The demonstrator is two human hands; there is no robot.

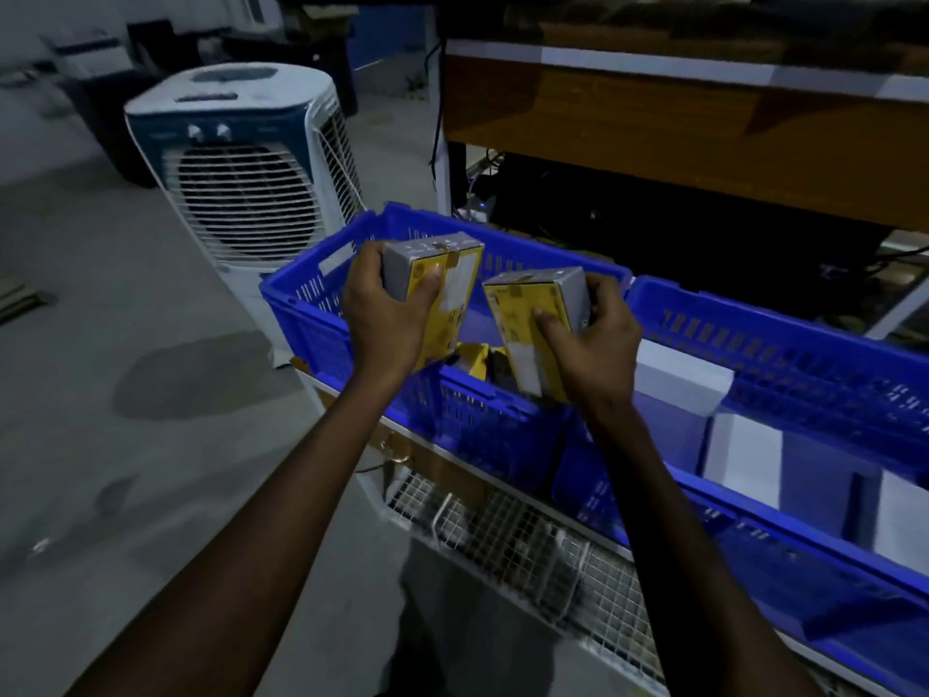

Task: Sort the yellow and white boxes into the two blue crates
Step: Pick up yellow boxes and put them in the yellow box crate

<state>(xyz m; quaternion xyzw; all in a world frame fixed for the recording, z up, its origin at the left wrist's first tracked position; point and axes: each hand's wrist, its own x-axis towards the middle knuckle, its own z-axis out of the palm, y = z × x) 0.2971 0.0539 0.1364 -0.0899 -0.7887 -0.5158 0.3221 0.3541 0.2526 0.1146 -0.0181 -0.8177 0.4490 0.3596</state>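
Yellow boxes [455, 299] — gripped, one per hand [389, 319].

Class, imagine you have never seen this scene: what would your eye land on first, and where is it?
At the centre, the left hand grips the left yellow box and the right hand grips the right yellow box, both above the left blue crate. Beside it, the right blue crate holds white boxes. A large white air cooler stands on the floor behind, to the left.
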